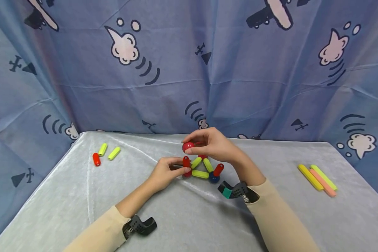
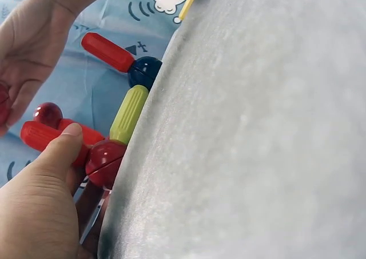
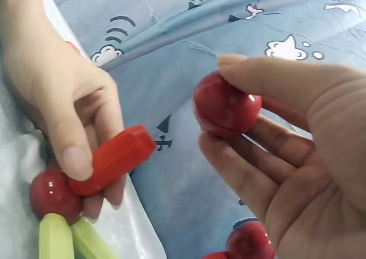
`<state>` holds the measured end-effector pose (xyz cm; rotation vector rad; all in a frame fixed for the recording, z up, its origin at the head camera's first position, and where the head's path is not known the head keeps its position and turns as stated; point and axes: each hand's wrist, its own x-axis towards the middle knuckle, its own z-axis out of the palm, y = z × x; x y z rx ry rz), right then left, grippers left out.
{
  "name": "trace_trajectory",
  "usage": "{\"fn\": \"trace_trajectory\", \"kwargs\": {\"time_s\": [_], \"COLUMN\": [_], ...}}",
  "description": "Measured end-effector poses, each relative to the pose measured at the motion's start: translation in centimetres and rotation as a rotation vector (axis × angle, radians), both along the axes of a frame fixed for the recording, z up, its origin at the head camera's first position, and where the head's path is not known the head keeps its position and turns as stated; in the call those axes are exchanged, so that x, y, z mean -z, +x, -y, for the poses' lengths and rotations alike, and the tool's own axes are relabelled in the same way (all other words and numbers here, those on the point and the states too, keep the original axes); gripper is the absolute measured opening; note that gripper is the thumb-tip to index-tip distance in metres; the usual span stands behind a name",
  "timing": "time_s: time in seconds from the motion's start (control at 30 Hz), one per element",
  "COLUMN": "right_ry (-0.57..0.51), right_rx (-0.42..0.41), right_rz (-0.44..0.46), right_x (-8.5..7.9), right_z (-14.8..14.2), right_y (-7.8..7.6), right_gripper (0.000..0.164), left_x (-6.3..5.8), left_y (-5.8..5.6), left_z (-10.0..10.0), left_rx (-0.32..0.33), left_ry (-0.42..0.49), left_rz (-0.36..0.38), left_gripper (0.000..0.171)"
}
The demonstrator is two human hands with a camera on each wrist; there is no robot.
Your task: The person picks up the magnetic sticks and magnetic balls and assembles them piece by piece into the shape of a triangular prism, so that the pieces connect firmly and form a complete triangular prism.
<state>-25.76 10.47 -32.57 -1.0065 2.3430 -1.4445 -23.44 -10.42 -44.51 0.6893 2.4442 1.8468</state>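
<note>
A small frame of yellow-green rods (image 1: 200, 174) forms a triangle on the table, with a dark blue ball (image 1: 214, 177) at its right corner and red balls at the others. Upright red rods rise from the corners; the back one carries a red ball (image 2: 47, 115), partly hidden by my right hand in the head view. My left hand (image 1: 167, 174) pinches the left upright red rod (image 3: 117, 159) near its base, by the left corner red ball (image 2: 106, 163). Above the frame, my right hand (image 1: 212, 145) holds a loose red ball (image 3: 226, 104) between thumb and fingers, apart from the rods.
At the back left lie two yellow-green rods (image 1: 114, 153) and a short red rod (image 1: 96, 159). Longer sticks, yellow (image 1: 310, 177), orange (image 1: 323, 180) and green (image 1: 324, 177), lie together on the right. A patterned blue curtain (image 1: 176, 70) hangs behind the grey cloth-covered table (image 1: 182, 224).
</note>
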Motion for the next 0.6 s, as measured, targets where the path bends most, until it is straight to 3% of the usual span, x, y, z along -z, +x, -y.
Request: {"fn": "trace_trajectory", "kwargs": {"time_s": [0.17,0.4,0.5,0.6], "right_ry": [0.044,0.105,0.095,0.01], "right_rx": [-0.055,-0.061,-0.059,0.008], "right_rz": [0.023,0.011,-0.013,-0.055], "right_x": [0.7,1.2,1.0,0.6], "right_z": [0.4,0.6,0.3,-0.5], "right_y": [-0.3,-0.5,-0.4,-0.6], "right_gripper": [0.029,0.03,0.029,0.025], "left_x": [-0.1,-0.2,0.0,0.1], "left_y": [0.0,0.0,0.0,-0.1], "left_z": [-0.1,0.0,0.0,0.0], "left_rx": [0.001,0.005,0.008,0.004], "left_ry": [-0.005,-0.01,-0.009,-0.013], "left_rz": [0.005,-0.027,-0.039,-0.036], "left_gripper": [0.023,0.021,0.022,0.025]}}
